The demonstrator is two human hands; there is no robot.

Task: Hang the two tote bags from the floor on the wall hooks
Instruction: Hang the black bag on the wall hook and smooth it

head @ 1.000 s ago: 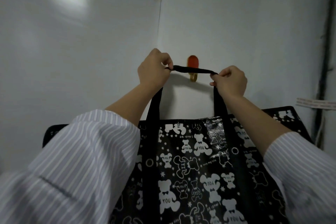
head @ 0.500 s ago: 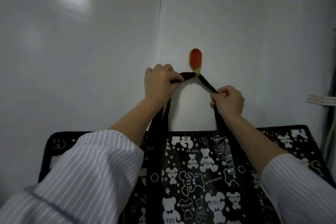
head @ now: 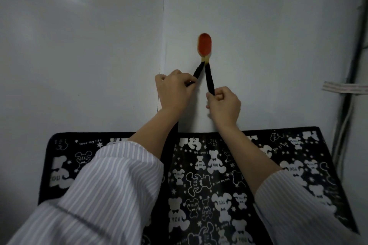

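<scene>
One tote bag (head: 209, 175) (black, bear print), one red wall hook (head: 205, 44). Strap (head: 209, 77) looped over hook. Left hand (head: 173, 91) and right hand (head: 224, 103) raised, each pinched shut on strap below hook.

You've got 1 tote bag (head: 219, 175) w/ 1 black strap (head: 209, 77) up, 1 red wall hook (head: 204, 44), 2 hands: left hand (head: 175, 90) & right hand (head: 224, 103), 2 striped sleeves (head: 111, 189)

A plain white wall (head: 79, 65) carried a vertical seam (head: 164, 26); dark cables (head: 356, 45) ran down its right edge.
</scene>
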